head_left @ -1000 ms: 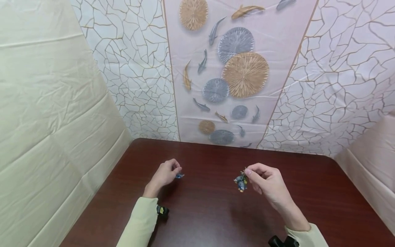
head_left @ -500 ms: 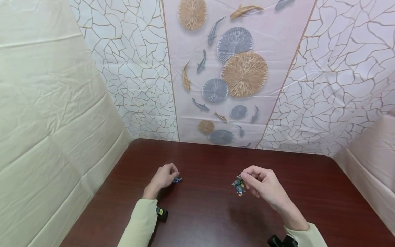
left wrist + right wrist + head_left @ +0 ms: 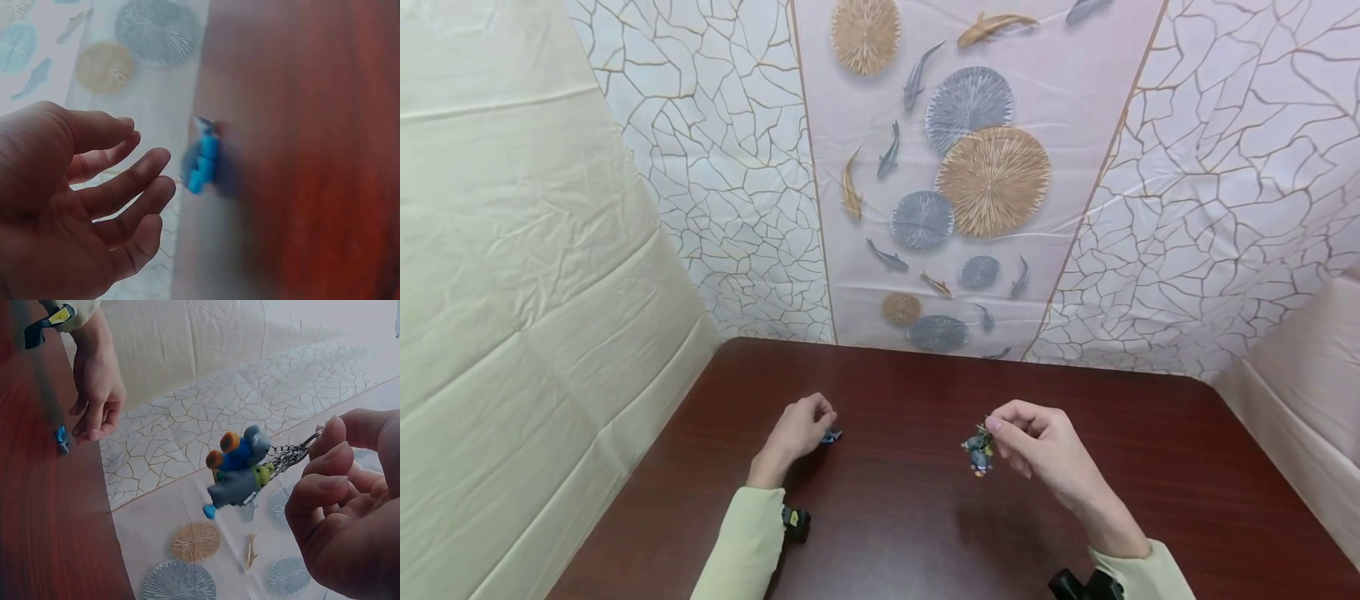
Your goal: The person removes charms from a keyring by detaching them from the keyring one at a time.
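My right hand (image 3: 1048, 442) is raised over the table. Its thumb and forefinger pinch the metal ring of a bunch of keychains (image 3: 240, 469). Small figures in blue, grey, green and orange hang from the chains. My left hand (image 3: 801, 425) is low over the table at the left, fingers loosely bent. In the left wrist view, a small blue figure (image 3: 206, 159) is just beyond the left fingertips (image 3: 161, 157), with a gap between them. The figure looks blurred there. The right wrist view shows this blue figure (image 3: 62, 440) on the tabletop beside the left hand.
The dark red-brown table (image 3: 895, 517) spreads under both hands. Behind it hangs a cloth (image 3: 992, 183) printed with fish and round shapes. A cream cloth (image 3: 535, 317) borders the left side. Black wrist cameras (image 3: 795, 523) are strapped at the sleeves.
Both hands have come slightly down and nearer since the first frame, with the keychains lowered in the right. The blue figure also appears slightly nearer. Over the last half second little has moved.
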`<state>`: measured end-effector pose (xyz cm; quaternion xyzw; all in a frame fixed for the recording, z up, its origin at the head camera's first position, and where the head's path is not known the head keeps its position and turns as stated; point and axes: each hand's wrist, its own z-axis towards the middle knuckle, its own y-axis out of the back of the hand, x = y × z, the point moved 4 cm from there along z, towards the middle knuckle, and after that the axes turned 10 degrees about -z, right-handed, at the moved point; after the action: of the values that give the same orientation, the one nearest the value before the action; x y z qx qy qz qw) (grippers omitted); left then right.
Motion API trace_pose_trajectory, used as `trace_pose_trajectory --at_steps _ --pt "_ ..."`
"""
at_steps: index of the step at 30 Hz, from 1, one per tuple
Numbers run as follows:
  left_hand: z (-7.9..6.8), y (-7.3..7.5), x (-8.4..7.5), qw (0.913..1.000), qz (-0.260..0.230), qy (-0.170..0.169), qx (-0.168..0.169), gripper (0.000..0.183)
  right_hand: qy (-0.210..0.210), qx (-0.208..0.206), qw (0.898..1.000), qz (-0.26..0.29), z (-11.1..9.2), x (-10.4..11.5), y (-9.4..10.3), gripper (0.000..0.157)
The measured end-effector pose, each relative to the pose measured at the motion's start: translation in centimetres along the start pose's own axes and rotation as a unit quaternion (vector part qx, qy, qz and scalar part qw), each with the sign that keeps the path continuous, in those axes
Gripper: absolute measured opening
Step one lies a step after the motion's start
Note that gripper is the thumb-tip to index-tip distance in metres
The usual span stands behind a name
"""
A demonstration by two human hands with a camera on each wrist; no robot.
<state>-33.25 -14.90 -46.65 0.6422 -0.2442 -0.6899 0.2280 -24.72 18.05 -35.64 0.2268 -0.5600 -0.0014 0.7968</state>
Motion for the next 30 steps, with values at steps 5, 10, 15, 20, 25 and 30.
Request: trace_pose_trajectory --at_steps 5,10,15,20,25,30 --pt "-0.7 0.4 -2.4 0.9993 -0.006 -0.038 -0.001 0.009 0.008 0.004 1.0 0.004 0.1 0.2 -0.2 0.015" --pt "-1.4 0.8 -5.3 0.9957 -0.006 -0.092 -0.007 0.008 0.015 0.006 1.0 0.012 0.1 0.5 -0.1 0.015" --pt "-2.2 1.0 -7.8 0.9892 0.0 -0.144 -0.028 0.006 0.02 0.004 1.0 0.016 0.2 1.0 -0.1 0.014" --pt "-3.3 1.1 -10.2 0.9822 -0.005 -0.185 -0.034 0.004 0.018 0.008 1.0 0.023 0.3 1.4 -0.3 0.015" --pt "-4.5 1.1 -12.8 0.9708 -0.013 -0.236 -0.04 0.004 0.018 0.009 0.999 0.025 0.4 1.7 -0.5 0.015" --pt "-5.9 1.0 -15.7 0.9523 -0.047 -0.3 -0.027 0.004 0.02 0.01 0.999 0.031 0.5 1.8 -0.7 0.014"
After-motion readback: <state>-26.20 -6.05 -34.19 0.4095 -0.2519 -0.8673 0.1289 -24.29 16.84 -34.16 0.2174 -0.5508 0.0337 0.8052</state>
